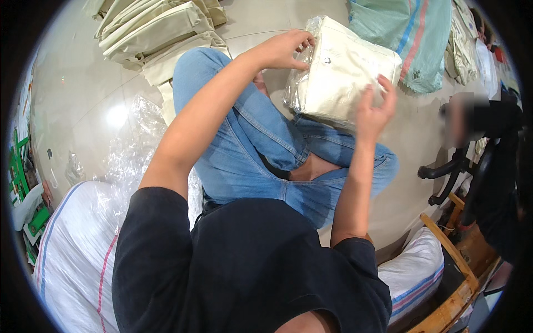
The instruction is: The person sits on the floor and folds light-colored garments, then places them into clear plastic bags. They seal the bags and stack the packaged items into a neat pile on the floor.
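Observation:
A folded cream fabric piece with a metal snap, wrapped in a clear plastic bag (pixel 297 81), forms a package (pixel 337 79) in front of my crossed legs. At its left edge is my left hand (pixel 287 50), thumb and fingers apart, the fingertips at the crinkled plastic. Over the package's lower right part, my right hand (pixel 377 110) is slightly blurred with its fingers spread. Whether the right fingertips touch the surface cannot be made out. Neither hand plainly grips anything.
Folded cream fabric pieces (pixel 154 31) are stacked at upper left. A green woven sack (pixel 404 41) lies beyond the package. Loose clear plastic bags (pixel 133 145) and a white woven sack (pixel 75 249) are at left. A wooden frame (pixel 449 249) and a person in black (pixel 495 187) are at right.

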The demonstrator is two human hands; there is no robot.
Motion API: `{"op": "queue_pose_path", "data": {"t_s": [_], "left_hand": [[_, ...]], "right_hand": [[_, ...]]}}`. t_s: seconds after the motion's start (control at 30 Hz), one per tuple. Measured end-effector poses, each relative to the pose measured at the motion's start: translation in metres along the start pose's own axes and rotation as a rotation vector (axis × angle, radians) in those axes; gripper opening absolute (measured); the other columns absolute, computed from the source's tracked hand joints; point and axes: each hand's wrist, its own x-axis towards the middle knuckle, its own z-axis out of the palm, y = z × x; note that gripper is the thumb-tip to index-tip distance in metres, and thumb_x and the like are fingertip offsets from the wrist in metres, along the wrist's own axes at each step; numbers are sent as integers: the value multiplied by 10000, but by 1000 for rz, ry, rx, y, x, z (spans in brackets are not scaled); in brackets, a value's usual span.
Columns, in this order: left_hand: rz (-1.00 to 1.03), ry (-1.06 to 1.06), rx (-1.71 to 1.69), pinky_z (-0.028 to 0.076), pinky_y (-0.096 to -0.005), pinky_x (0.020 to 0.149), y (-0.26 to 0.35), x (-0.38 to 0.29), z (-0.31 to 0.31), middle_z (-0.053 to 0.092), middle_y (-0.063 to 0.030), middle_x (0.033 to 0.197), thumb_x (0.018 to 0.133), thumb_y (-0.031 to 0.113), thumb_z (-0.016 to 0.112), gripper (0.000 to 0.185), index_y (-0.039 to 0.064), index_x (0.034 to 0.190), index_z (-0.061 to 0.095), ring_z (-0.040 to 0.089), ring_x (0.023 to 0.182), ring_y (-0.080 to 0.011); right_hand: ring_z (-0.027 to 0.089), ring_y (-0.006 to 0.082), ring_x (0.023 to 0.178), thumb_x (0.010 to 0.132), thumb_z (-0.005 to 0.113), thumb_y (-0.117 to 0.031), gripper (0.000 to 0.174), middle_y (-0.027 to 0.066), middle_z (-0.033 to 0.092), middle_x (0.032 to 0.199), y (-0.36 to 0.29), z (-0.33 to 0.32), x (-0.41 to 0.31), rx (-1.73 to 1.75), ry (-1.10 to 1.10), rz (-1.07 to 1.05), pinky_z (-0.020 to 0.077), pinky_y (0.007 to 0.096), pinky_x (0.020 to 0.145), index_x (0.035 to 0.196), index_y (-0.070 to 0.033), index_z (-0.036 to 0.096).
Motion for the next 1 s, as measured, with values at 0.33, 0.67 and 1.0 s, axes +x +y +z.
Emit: {"op": "queue_pose_path", "data": {"t_s": [0.33, 0.67, 1.0], "left_hand": [[-11, -92, -192, 523, -386, 890, -17, 2, 20, 585, -129, 1196, 766, 122, 769, 550, 91, 1263, 537, 613, 1077, -280], [-28, -65, 75, 511, -429, 871, -17, -10, 28, 622, -157, 1119, 709, 89, 769, 537, 65, 1178, 508, 618, 1028, -349], [-31, -28, 204, 511, -430, 908, -25, -9, 38, 633, -148, 1173, 725, 74, 757, 626, 80, 1282, 471, 617, 1097, -344]], "right_hand": [[164, 441, 1491, 695, 799, -545, 946, 236, 265, 1573, -33, 44, -28, -412, -487, -7, 80, 703, 1138, 1458, -110, 446], [150, 443, 1498, 711, 791, -534, 893, 243, 268, 1575, -26, 51, -32, -398, -463, 1, 63, 713, 1140, 1426, -112, 463], [162, 480, 1475, 696, 810, -527, 947, 262, 260, 1561, -46, 72, -30, -506, -411, 128, 82, 793, 1073, 1402, -23, 430]]}}
